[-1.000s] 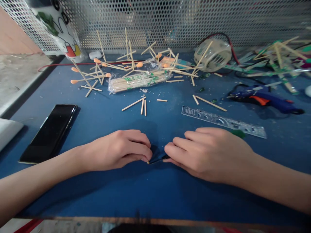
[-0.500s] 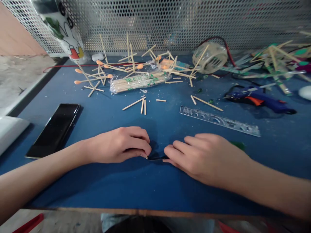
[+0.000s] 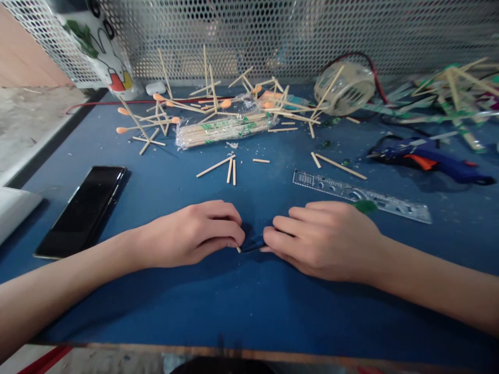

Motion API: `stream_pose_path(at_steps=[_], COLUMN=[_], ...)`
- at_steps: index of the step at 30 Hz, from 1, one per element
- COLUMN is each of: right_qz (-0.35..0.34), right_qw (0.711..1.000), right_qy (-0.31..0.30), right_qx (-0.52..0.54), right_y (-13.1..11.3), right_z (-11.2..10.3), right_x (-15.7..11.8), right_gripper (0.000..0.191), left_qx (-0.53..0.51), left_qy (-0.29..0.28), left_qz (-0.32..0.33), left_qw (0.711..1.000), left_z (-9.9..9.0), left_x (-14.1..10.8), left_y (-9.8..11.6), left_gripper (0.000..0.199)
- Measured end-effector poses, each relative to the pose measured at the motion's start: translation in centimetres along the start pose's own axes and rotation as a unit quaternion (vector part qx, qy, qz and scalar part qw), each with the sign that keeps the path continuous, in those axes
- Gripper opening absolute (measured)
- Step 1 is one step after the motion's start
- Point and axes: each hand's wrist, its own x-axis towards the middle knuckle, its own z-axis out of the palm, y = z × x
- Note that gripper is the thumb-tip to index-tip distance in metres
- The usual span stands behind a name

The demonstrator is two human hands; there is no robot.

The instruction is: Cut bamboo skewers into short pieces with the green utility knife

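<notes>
From the head camera, a person sits at a blue table (image 3: 249,301), both bare hands drawn close together toward the near edge, midway between the left and right sides. The left hand (image 3: 206,234) is clenched around a small wooden stick (image 3: 239,250), thumb and forefinger pinching it so that only its pale tip shows. Opposite, the right hand (image 3: 319,239) is curled tight over a thin dark tool (image 3: 253,249); its exposed length spans the gap and reaches the stick's tip, though the fingers hide the rest. Whether the two touch, I cannot tell. A green piece (image 3: 365,206) shows just past the back of the right hand, overlapping a clear ruler (image 3: 405,209).

Toward the table's left edge lies a black phone (image 3: 83,210), beyond the left forearm. Short cut sticks (image 3: 234,172) lie scattered past the hands, nearer the middle. Behind them, a plastic-wrapped bundle of sticks (image 3: 222,131) lies before a tangle of sticks and orange-tipped swabs (image 3: 226,104) along the far edge. A blue glue gun (image 3: 436,161) with an orange trigger rests toward the right edge. At the far left corner stands a rabbit-printed bottle (image 3: 103,54), backed by a perforated metal panel (image 3: 253,31).
</notes>
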Motion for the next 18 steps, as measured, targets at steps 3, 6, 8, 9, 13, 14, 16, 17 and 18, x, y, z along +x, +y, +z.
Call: stream_pose_path(at_steps=[3, 6, 8, 9, 13, 14, 16, 17, 18], right_qz=[0.002, 0.005, 0.008, 0.010, 0.012, 0.012, 0.012, 0.011, 0.010], right_qw=[1.000, 1.000, 1.000, 1.000, 1.000, 1.000, 1.000, 1.000, 1.000], right_qy=[0.002, 0.006, 0.006, 0.005, 0.005, 0.005, 0.005, 0.007, 0.009], right_qx=[-0.001, 0.005, 0.006, 0.007, 0.010, 0.010, 0.009, 0.007, 0.005], right_y=[0.01, -0.16, -0.31, -0.38, -0.49, -0.48, -0.43, -0.40, -0.38], right_z=[0.01, 0.02, -0.03, -0.05, -0.02, 0.00, 0.01, -0.01, -0.04], right_x=[-0.01, -0.07, -0.10, -0.10, -0.10, -0.10, -0.10, -0.11, -0.11], right_gripper=[0.026, 0.027, 0.028, 0.028, 0.028, 0.027, 0.025, 0.024, 0.023], left_qx=[-0.003, -0.006, -0.007, -0.007, -0.011, -0.013, -0.019, -0.022, -0.026], left_qy=[0.000, 0.001, 0.000, -0.001, -0.010, -0.013, -0.019, -0.020, -0.022], left_qz=[-0.002, -0.002, -0.003, -0.003, -0.007, -0.010, -0.015, -0.017, -0.019], left_qw=[1.000, 1.000, 1.000, 1.000, 1.000, 1.000, 1.000, 0.999, 0.999], left_z=[-0.02, -0.04, -0.08, -0.10, -0.23, -0.26, -0.31, -0.32, -0.34], left_x=[0.03, 0.04, 0.05, 0.05, 0.07, 0.08, 0.09, 0.11, 0.13], left_y=[-0.03, -0.01, 0.04, 0.08, 0.23, 0.25, 0.26, 0.26, 0.25], left_gripper=[0.022, 0.021, 0.021, 0.021, 0.021, 0.020, 0.020, 0.020, 0.020])
